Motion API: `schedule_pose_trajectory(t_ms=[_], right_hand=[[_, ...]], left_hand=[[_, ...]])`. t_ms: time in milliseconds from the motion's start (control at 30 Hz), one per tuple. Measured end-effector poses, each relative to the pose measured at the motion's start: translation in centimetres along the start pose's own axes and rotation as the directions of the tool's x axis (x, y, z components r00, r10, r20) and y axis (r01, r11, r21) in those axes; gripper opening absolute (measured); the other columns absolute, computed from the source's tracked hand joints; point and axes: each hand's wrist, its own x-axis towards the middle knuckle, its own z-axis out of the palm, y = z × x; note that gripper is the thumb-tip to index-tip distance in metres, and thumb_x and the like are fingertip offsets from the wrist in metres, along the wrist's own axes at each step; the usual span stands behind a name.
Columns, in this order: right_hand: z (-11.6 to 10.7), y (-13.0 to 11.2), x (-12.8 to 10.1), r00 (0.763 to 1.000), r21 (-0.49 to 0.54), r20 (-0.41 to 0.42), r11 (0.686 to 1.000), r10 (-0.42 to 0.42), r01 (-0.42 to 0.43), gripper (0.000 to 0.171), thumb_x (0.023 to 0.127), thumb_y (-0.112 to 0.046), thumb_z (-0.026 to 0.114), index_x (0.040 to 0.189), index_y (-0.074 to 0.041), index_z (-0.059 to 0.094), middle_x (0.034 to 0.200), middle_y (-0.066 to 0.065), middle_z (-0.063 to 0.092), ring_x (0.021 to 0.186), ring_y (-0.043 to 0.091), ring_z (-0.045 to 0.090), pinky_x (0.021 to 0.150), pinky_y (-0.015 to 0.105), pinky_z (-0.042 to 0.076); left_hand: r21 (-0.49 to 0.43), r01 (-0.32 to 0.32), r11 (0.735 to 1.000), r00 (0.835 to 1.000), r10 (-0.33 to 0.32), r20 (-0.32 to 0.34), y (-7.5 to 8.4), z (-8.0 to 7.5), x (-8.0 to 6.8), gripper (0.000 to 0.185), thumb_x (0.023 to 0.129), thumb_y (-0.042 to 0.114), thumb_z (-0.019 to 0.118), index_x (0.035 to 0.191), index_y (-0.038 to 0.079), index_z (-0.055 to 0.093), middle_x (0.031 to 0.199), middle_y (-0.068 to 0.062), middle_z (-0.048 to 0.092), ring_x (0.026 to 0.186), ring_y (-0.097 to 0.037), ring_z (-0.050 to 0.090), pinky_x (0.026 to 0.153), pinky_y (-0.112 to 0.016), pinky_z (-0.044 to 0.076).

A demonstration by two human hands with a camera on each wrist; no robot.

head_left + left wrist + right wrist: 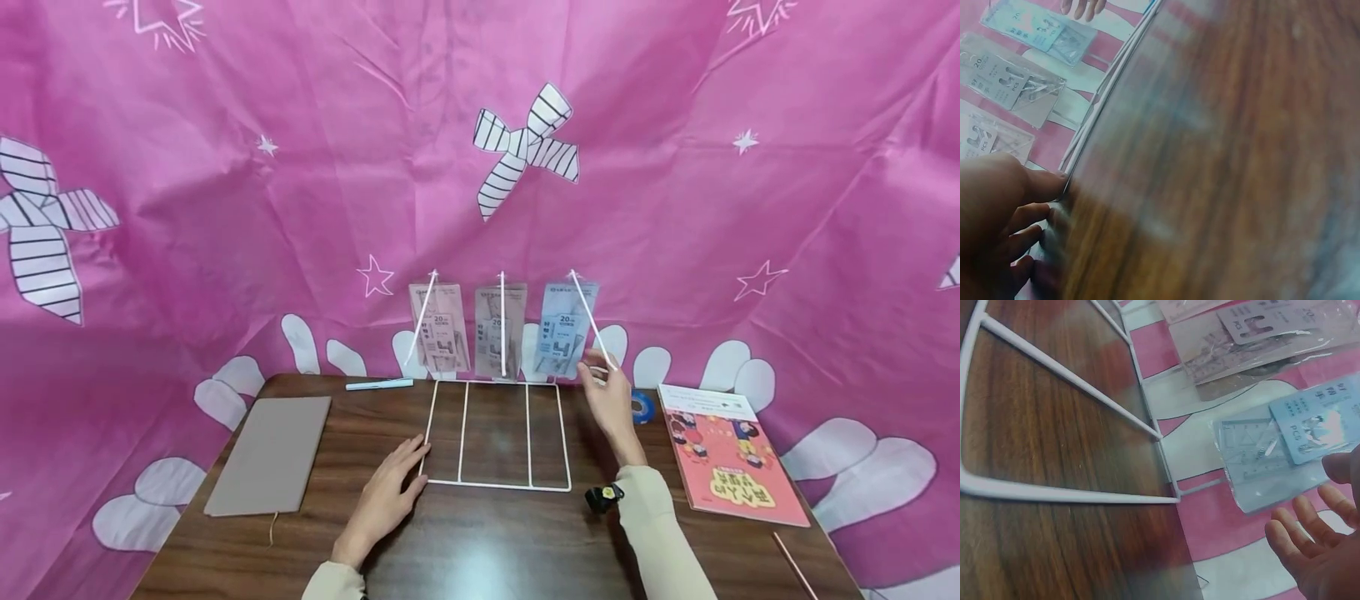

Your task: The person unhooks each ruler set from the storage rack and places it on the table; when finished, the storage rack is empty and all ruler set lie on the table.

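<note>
A white wire display rack (495, 485) stands on the table, with three prongs leaning toward me. On them hang clear ruler-set packets: a pink one (447, 325) at left, a grey one (513, 333) in the middle and a blue one (558, 333) at right. My left hand (386, 493) touches the rack's front left corner, thumb on the wire. By the lower right edge of the blue packet is my right hand (609, 400), fingers loosely bent near the right prong's tip. In the right wrist view its fingers (1297, 534) hold nothing.
At left lies a grey notebook (270, 454); behind it is a light blue pen (379, 384). Blue tape (641, 407) and a red picture book (731, 458) are at right, with a pencil (793, 565) near the front edge. A pink curtain (645, 208) hangs behind.
</note>
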Motion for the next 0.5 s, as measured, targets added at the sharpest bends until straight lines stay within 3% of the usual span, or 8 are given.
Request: schedule_pose_trajectory(t_ms=[267,400,500], right_hand=[[1.8,-0.1,1.0,0.996,0.053,0.000,0.995,0.085,-0.085,0.030,0.101,-0.015,0.069,0.127,-0.001,0.064,0.119,0.019,0.066,0.107,0.025,0.064,0.085,0.015,0.048],[2.1,-0.5,1.2,0.997,0.101,0.006,0.991,0.083,-0.084,0.027,0.103,-0.014,0.065,0.125,0.002,0.061,0.120,0.022,0.063,0.109,0.024,0.061,0.093,0.026,0.047],[2.1,-0.7,1.2,0.997,0.147,-0.005,0.987,0.072,-0.070,0.023,0.104,-0.010,0.064,0.120,0.005,0.061,0.119,0.025,0.065,0.105,0.017,0.062,0.093,0.024,0.048]], left_hand=[[0.005,-0.025,1.000,0.999,0.025,-0.049,-0.2,0.5,-0.2,0.048,0.095,0.006,0.073,0.141,-0.003,0.062,0.153,-0.020,0.055,0.143,-0.044,0.047,0.114,-0.061,0.038],[-0.003,-0.018,1.000,0.999,0.018,-0.047,-0.2,0.4,-0.1,0.049,0.094,0.005,0.073,0.141,-0.002,0.062,0.153,-0.020,0.054,0.143,-0.044,0.046,0.114,-0.061,0.038],[-0.015,-0.005,1.000,0.999,0.004,-0.035,-0.2,0.3,0.0,0.049,0.095,0.006,0.073,0.142,-0.002,0.062,0.154,-0.019,0.053,0.145,-0.043,0.045,0.115,-0.061,0.037]])
